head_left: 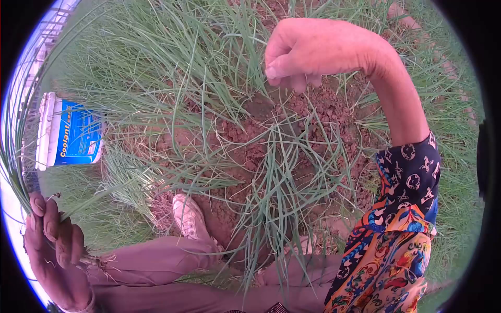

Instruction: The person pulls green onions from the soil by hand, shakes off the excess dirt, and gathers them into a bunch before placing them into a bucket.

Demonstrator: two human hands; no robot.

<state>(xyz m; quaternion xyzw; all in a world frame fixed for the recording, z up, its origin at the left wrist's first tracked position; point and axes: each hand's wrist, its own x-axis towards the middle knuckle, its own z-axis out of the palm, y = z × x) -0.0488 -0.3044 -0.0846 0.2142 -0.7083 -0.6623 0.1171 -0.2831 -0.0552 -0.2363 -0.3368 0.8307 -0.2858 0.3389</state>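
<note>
1. Patterned sleeve (404, 229) in navy, orange and yellow fills the lower right, closest to the lens; from it the bare forearm rises and bends sharply at the wrist.
2. Right hand (308, 52) hangs curled over the plants, thumb pressed against the fingers, the grip together on what looks like a thin blade or two; whether anything is truly pinched there is hard to make out.
3. Left hand (52, 250) sits at the lower left edge, fingers wrapped tight, its grip clamped on a bunch of pulled grass-like plants (13, 156). Their roots (99, 259) stick out beside the fist and the long blades run up along the frame's edge, partly cut off.
4. Below the right hand, a rooted clump (276, 177) spreads over reddish soil (323, 112).
5. White shoe (189, 216) and mauve trouser legs (156, 261) show at the bottom.
6. White-and-blue coolant container (68, 131) lies on its side in the grass, well apart from both hands.
</note>
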